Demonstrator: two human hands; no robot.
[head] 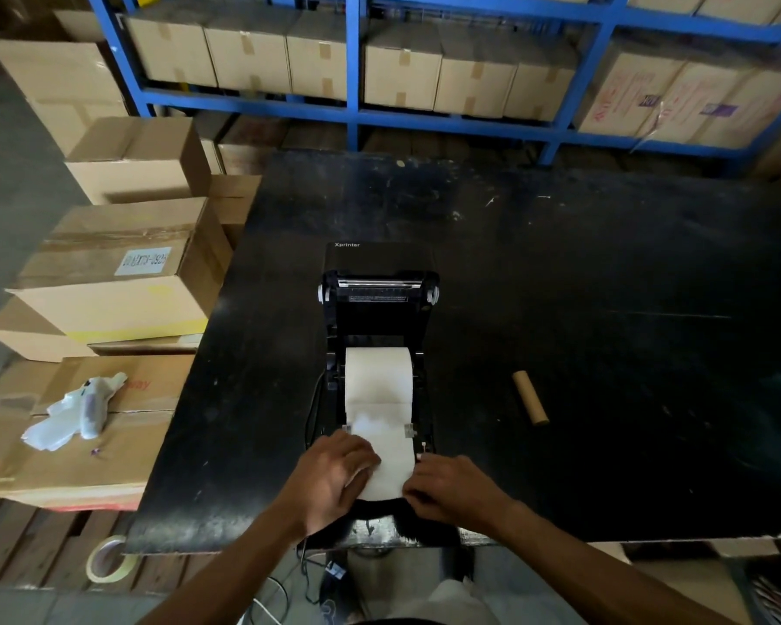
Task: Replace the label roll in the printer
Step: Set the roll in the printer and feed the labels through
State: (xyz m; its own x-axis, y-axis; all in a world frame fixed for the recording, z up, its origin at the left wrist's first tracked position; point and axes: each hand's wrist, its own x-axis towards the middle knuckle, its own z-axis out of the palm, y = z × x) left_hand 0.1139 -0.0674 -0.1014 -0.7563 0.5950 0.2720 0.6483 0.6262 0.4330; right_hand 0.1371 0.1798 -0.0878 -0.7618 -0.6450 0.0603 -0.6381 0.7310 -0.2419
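At the near edge of the black surface [560,272], I am holding the free end of the label strip [386,475] with both hands, my left hand [334,478] curled over its left margin and my right hand [447,484] pinching its right margin. The new label roll [378,376] is sitting in the open printer [379,309] just beyond my fingers [413,489], its axis running left to right, the strip running straight toward me between the two guides. The lid is standing open toward the far edge, and the spent cardboard core [530,397] is lying to the right, nearer my right hand.
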